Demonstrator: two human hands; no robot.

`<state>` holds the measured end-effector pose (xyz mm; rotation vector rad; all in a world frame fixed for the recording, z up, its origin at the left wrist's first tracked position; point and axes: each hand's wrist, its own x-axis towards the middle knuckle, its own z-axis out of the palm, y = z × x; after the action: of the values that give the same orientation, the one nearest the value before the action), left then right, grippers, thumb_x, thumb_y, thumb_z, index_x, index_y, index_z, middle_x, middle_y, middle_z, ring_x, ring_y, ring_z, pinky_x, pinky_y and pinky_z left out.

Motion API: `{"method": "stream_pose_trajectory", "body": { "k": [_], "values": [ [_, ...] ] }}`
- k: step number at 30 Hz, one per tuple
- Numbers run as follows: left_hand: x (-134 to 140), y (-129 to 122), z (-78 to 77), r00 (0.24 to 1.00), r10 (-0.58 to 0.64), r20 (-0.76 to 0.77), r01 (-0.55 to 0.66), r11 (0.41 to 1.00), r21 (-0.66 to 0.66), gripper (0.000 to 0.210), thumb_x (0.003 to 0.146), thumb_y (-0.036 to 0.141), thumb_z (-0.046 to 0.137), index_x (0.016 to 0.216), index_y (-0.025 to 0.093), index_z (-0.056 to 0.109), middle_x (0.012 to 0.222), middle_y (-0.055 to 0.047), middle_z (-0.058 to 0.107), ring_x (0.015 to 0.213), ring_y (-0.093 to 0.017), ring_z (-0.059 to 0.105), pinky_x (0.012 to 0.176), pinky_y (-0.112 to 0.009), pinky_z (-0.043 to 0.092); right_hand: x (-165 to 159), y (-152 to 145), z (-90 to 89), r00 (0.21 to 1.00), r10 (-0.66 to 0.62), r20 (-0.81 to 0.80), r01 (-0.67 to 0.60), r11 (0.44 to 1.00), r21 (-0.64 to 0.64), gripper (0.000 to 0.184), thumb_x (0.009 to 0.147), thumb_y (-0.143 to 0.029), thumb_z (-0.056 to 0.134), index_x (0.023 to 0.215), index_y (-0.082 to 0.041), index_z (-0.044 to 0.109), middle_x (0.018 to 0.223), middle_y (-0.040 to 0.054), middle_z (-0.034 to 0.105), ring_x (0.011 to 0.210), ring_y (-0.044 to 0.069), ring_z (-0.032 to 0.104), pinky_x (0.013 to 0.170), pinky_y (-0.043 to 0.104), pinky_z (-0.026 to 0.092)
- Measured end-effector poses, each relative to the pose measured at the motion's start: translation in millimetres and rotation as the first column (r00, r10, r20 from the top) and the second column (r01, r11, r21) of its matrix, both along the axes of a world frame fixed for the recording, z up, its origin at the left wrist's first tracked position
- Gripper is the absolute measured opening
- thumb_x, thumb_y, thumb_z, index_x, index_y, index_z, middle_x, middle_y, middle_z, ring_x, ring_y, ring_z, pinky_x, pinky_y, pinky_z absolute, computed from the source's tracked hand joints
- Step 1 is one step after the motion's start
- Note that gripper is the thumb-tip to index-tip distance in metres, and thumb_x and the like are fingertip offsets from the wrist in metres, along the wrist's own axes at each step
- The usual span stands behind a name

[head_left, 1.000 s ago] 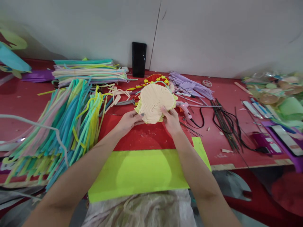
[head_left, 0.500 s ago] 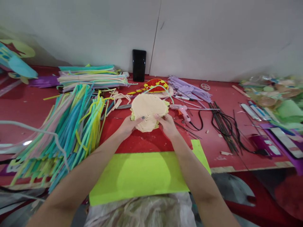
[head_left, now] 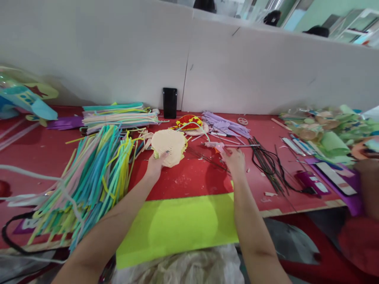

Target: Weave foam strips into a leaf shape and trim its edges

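Note:
My left hand (head_left: 156, 163) pinches the lower edge of a cream, rounded piece (head_left: 168, 144) with a ridged surface, thumb on top. Yellow-green fringe shows along its edges. To the right, my right hand (head_left: 235, 159) is closed around the handle of a pink glue gun (head_left: 217, 146), which lies low over the red table with its nozzle to the left. My palm hides most of the handle. Behind them rests a red and yellow decorated piece (head_left: 189, 121) with a pale green stem curving over it.
Bundles of coloured pipe cleaners (head_left: 97, 169) cover the left side. A black phone (head_left: 169, 103) leans against the wall. Dark wire stems (head_left: 266, 169) and a black cord lie right of my hand. A yellow-green sheet (head_left: 177, 227) covers the front edge. Another person's arm (head_left: 368, 185) shows far right.
My right hand has left the cream piece and moved right to the glue gun. The left hand keeps the piece, now shifted slightly left. The view has tilted up.

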<state>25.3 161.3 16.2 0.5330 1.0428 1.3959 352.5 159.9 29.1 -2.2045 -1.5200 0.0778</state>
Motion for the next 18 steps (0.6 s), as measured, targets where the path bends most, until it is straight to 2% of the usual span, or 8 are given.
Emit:
{"method": "stream_pose_trajectory", "body": {
  "k": [3, 6, 11, 18],
  "values": [
    [-3.1, 2.2, 0.7, 0.995, 0.088, 0.036, -0.089, 0.995, 0.038, 0.047, 0.06, 0.017, 0.083, 0.104, 0.019, 0.067, 0.115, -0.006, 0.072, 0.103, -0.018, 0.068, 0.094, -0.032, 0.054, 11.2, 0.3, -10.0, 1.0, -0.008, 0.004, 0.008, 0.994, -0.107, 0.034, 0.081, -0.04, 0.061, 0.1, -0.015, 0.073, 0.098, 0.0153, 0.072, 0.094, 0.026, 0.064, 0.083, 0.032, 0.044],
    [-7.1, 6.1, -1.4, 0.989, 0.143, 0.047, -0.148, 0.983, 0.107, 0.05, 0.061, 0.02, 0.084, 0.108, 0.019, 0.066, 0.12, -0.006, 0.069, 0.106, -0.018, 0.067, 0.099, -0.035, 0.051, 8.8, 4.8, -15.2, 1.0, -0.004, -0.004, 0.003, 0.991, -0.137, 0.029, 0.081, -0.039, 0.06, 0.095, -0.016, 0.074, 0.092, 0.0129, 0.073, 0.084, 0.023, 0.067, 0.072, 0.028, 0.044],
    [-12.4, 12.5, -3.7, 0.964, 0.263, 0.046, -0.267, 0.951, 0.154, 0.053, 0.059, 0.022, 0.085, 0.109, 0.017, 0.067, 0.121, -0.01, 0.068, 0.106, -0.022, 0.067, 0.1, -0.043, 0.05, 7.4, 16.9, -12.1, 1.0, -0.02, 0.014, 0.022, 0.994, -0.107, 0.029, 0.083, -0.036, 0.058, 0.096, -0.015, 0.073, 0.098, 0.0135, 0.073, 0.09, 0.022, 0.066, 0.076, 0.026, 0.043],
    [-17.4, 16.2, -1.2, 0.942, 0.336, 0.02, -0.333, 0.922, 0.199, 0.054, 0.061, 0.024, 0.086, 0.111, 0.016, 0.067, 0.119, -0.011, 0.069, 0.107, -0.022, 0.066, 0.102, -0.042, 0.047, 3.4, 23.0, -4.7, 0.999, -0.029, 0.03, 0.031, 0.998, -0.063, 0.026, 0.084, -0.034, 0.058, 0.092, -0.014, 0.072, 0.094, 0.0148, 0.069, 0.084, 0.023, 0.065, 0.075, 0.03, 0.045]
  ]
}}
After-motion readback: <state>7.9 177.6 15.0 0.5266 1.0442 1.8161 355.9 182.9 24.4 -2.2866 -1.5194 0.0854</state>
